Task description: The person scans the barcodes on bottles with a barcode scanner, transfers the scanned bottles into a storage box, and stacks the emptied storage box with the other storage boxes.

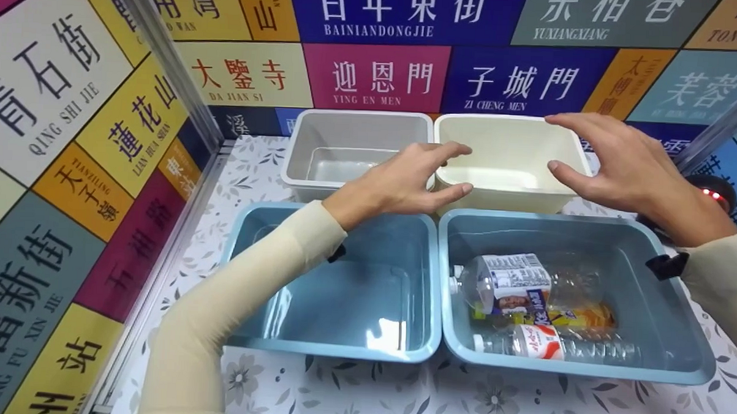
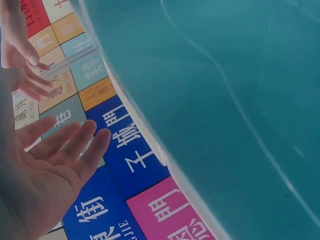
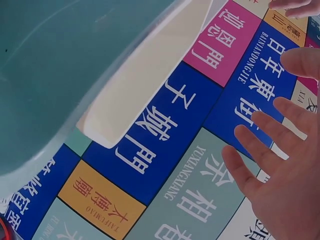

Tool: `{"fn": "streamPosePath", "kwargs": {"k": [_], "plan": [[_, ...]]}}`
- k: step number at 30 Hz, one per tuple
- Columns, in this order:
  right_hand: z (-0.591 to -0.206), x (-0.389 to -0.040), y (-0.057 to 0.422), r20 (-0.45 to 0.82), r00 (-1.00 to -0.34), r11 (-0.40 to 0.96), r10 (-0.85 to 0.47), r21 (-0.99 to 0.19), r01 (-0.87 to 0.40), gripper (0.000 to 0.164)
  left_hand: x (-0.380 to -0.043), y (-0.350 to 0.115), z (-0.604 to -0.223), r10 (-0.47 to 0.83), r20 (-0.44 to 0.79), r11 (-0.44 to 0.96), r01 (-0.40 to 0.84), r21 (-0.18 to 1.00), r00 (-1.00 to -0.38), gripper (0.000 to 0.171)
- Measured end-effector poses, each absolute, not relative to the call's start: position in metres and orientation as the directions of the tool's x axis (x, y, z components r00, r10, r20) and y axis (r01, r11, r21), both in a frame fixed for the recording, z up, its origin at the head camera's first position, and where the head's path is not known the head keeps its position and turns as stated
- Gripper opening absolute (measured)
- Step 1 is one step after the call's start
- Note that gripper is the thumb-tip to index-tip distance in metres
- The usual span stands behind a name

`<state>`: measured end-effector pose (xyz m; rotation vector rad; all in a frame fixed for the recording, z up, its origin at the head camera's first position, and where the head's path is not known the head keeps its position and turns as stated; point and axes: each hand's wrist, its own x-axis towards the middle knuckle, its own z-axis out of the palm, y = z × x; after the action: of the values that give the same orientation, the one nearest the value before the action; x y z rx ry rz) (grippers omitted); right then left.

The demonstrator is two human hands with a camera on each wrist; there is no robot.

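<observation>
In the head view my left hand (image 1: 406, 179) hovers over the near rims of two small bins, its fingers relaxed and holding nothing. My right hand (image 1: 630, 161) is raised above the right end of the cream bin (image 1: 503, 201), thumb and fingers spread apart, also holding nothing. The grey-white bin (image 1: 359, 118) stands left of the cream one. Nearer me are two blue bins. The left blue bin (image 1: 340, 304) shows only its bare floor. Inside the right blue bin (image 1: 659, 303) lie several plastic bottles, among them a clear bottle with a white label (image 1: 516, 279) and one with a red-and-white label (image 1: 538, 343).
A flowered cloth (image 1: 374, 391) covers the table. Panels with Chinese street names (image 1: 373, 78) enclose the back and left side. A dark round object with red lights (image 1: 712, 193) stands behind my right wrist.
</observation>
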<state>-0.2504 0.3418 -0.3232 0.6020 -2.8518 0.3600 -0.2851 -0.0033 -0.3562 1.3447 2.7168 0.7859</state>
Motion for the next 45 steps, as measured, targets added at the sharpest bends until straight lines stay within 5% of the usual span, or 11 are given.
{"fn": "streamPosePath", "kwargs": {"k": [45], "plan": [[-0.344,-0.203,0.350,0.270,-0.870,0.853,-0.413,-0.220,-0.473,0.072,-0.259,0.012,-0.393,0.805,0.128,0.451,0.738,0.502,-0.580,0.070]]}}
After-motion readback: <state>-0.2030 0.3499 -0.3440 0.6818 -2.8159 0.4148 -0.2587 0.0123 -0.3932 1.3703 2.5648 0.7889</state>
